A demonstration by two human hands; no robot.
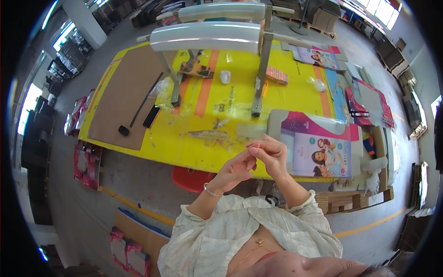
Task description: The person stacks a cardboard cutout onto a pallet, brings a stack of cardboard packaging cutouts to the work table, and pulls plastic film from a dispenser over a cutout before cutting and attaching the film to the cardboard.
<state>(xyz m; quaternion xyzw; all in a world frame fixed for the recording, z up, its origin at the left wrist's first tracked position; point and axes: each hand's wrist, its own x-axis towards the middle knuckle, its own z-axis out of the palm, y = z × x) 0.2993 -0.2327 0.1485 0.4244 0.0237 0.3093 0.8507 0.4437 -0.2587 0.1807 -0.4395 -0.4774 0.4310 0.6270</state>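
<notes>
Yellow table [177, 147], hands [271, 156] touching at the fingertips above its near edge, grip unclear, printed cardboard [322, 155] alongside

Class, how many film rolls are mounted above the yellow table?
2: the near roll, and the far roll just behind it. Any beyond them may be hidden.

On table [210, 152]: cardboard sheet [115, 101] left, carton [322, 154] right, stand [263, 69] farther back (holding front roll [205, 37], rear roll [217, 13]).

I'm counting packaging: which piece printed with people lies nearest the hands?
The front printed piece, right of the right hand; the similar rear piece lies far back on the yellow table.
</notes>
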